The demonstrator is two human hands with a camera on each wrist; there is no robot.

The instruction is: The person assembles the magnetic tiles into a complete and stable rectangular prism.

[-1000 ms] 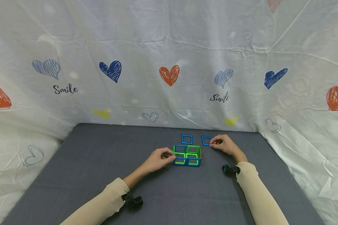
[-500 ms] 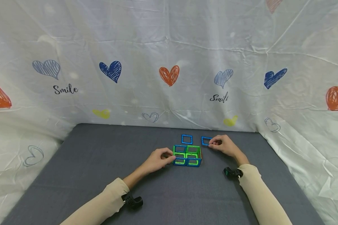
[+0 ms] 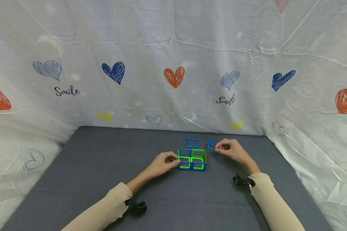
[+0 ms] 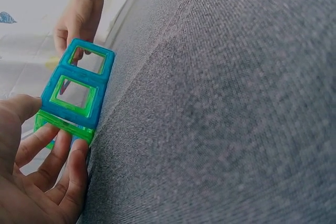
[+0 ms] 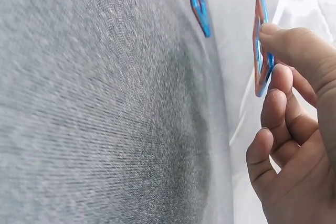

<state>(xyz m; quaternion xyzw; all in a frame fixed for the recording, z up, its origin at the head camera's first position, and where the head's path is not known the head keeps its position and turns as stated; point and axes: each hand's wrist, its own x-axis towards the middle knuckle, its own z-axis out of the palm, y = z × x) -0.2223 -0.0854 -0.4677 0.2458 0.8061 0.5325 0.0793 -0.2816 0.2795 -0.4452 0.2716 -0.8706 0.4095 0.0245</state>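
Note:
In the head view a box of joined magnetic tiles (image 3: 192,166) stands on the grey table, blue and green square frames with a red edge on its right side. My left hand (image 3: 163,164) holds its left end; in the left wrist view the thumb touches a blue edge and fingertips touch the green end tile (image 4: 65,124). My right hand (image 3: 232,150) pinches a blue square magnetic tile (image 3: 211,144) by its right side. In the right wrist view that tile (image 5: 258,51) is seen nearly edge-on, thumb on one face and fingers behind.
Another blue square tile (image 3: 192,143) lies flat behind the box. A white cloth with printed hearts (image 3: 173,96) hangs at the table's back edge. Dark grey cloth covers the table (image 3: 104,160).
The tile in my right hand has tilted a little and shifted slightly left. My right wrist and forearm have swung outward to the right. The left hand and the box stay put.

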